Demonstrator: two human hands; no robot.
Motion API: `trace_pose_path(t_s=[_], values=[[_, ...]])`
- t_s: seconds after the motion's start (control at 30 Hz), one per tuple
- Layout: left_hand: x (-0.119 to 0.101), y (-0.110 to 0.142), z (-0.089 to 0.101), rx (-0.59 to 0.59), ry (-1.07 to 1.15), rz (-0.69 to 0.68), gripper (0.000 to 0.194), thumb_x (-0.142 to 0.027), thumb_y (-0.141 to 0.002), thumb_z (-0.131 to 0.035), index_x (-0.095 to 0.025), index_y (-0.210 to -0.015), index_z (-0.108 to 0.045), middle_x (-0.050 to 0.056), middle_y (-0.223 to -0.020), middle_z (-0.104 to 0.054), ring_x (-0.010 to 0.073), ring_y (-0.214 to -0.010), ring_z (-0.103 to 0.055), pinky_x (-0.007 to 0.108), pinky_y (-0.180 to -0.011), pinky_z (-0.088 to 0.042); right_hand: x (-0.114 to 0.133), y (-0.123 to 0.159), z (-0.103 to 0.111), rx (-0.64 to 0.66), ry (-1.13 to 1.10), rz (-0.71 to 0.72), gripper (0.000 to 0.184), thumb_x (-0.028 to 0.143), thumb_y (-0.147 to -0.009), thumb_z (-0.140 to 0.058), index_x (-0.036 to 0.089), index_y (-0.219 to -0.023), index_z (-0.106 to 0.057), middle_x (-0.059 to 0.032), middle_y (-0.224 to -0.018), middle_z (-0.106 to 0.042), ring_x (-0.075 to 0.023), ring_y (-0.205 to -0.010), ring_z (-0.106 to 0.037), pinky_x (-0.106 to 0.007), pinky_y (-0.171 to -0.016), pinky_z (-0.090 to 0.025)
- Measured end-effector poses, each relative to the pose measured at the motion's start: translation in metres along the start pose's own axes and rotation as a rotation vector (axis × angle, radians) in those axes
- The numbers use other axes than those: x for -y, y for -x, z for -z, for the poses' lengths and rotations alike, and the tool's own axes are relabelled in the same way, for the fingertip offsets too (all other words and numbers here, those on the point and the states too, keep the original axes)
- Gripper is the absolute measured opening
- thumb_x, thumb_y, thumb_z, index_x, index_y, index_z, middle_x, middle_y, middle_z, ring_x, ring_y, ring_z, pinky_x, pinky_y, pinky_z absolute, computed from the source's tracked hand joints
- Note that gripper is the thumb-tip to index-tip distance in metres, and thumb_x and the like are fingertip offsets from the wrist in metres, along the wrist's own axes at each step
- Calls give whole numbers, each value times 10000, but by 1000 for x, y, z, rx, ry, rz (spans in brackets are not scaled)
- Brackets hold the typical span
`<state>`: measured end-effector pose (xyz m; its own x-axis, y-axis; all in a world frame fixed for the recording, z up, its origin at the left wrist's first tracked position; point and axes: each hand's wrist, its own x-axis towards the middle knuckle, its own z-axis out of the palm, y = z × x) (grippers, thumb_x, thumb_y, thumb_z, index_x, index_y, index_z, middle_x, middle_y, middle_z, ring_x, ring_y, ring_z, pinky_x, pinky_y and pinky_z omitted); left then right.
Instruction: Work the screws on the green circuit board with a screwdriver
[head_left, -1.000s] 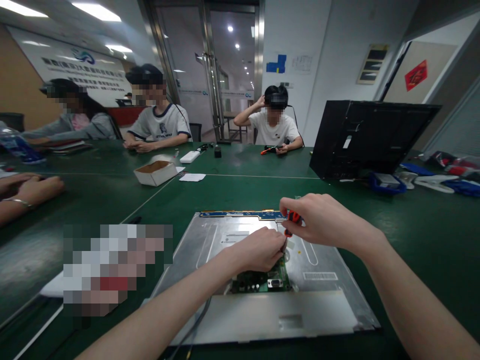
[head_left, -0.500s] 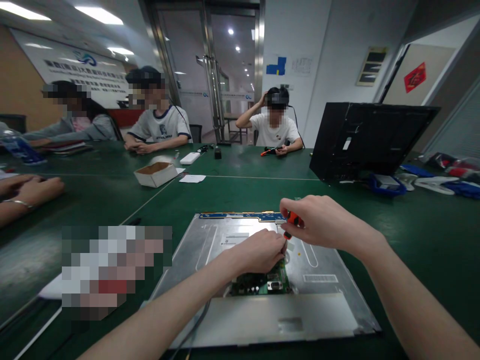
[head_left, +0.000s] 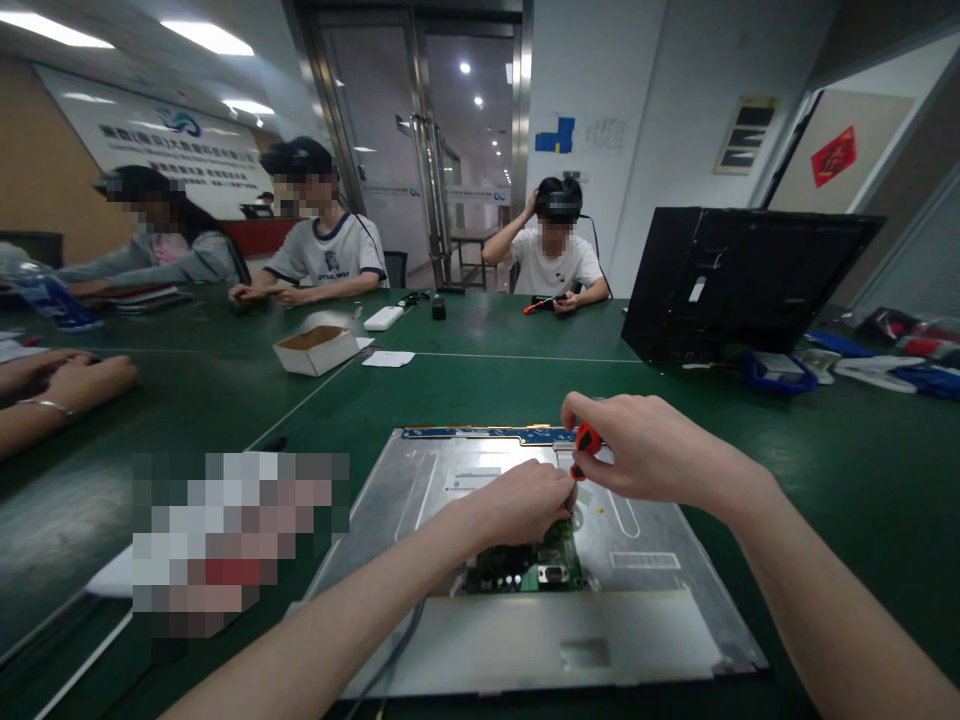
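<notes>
A silver LCD panel lies back side up on the table in front of me, with a green circuit board at its middle and a blue strip board along its far edge. My right hand is closed round the orange and black handle of a screwdriver, which points down at the board. Close by, my left hand is closed near the screwdriver's lower end, above the green board. Its fingertips are hidden, so what they hold cannot be made out.
A black monitor housing stands at the right, beside a blue tray. Left of the panel is a blurred-out object. A white open box sits farther back. Several people sit around the green table; a co-worker's hands rest at the left.
The view has shifted slightly. The screwdriver handle has turned a little in my right hand; my left hand stays in the same place on the panel.
</notes>
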<state>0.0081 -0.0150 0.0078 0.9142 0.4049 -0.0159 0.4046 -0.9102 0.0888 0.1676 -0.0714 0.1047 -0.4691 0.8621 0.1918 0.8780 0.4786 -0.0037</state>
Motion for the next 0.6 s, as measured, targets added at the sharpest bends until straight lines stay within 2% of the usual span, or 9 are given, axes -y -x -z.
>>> trace_pose_path(t_s=[0.1, 0.23, 0.37, 0.43, 0.5, 0.6], values=[[0, -1, -1, -11, 8, 15, 82, -183, -852, -641, -154, -775, -641, 46, -747, -660, 197, -691, -612, 290, -649, -437, 0, 0, 1, 5, 5, -4, 209, 270, -816, -586, 232, -1002, -499, 17, -755, -642, -142, -611, -545, -247, -508, -253], [-1, 0, 1, -4, 8, 25, 100, -190, -864, -624, -149, -774, -640, 54, -765, -667, 202, -701, -620, 282, -627, -437, -1, -3, 0, 3, 57, -19, 148, 379, -852, -585, 247, -903, -540, 10, -727, -648, -156, -611, -554, -258, -500, -222], [0, 0, 2, 9, 22, 20, 93, -191, -861, -618, -153, -778, -631, 54, -764, -669, 205, -703, -621, 277, -610, -433, 0, -2, 0, 3, 32, 15, 49, 284, -842, -564, 247, -870, -548, 17, -732, -654, -146, -619, -550, -258, -511, -236], [0, 0, 1, 3, 34, 13, 84, -175, -852, -617, -160, -770, -625, 46, -756, -666, 206, -705, -623, 279, -609, -433, 1, -1, 1, 8, 9, 10, 118, 242, -804, -579, 240, -916, -544, 18, -744, -658, -144, -621, -550, -255, -517, -253], [0, 0, 1, 3, 36, 20, 80, -164, -845, -614, -166, -765, -620, 41, -748, -662, 208, -702, -626, 280, -607, -435, 1, 0, 2, 16, 1, 4, 161, 245, -794, -591, 236, -948, -545, 13, -753, -663, -150, -640, -560, -255, -526, -264], [0, 1, 0, 8, 27, 46, 75, -166, -841, -613, -165, -766, -618, 45, -747, -658, 205, -689, -628, 279, -603, -439, 0, 0, 2, 21, 14, 8, 95, 310, -844, -573, 250, -919, -570, 7, -761, -672, -162, -675, -577, -260, -540, -264]])
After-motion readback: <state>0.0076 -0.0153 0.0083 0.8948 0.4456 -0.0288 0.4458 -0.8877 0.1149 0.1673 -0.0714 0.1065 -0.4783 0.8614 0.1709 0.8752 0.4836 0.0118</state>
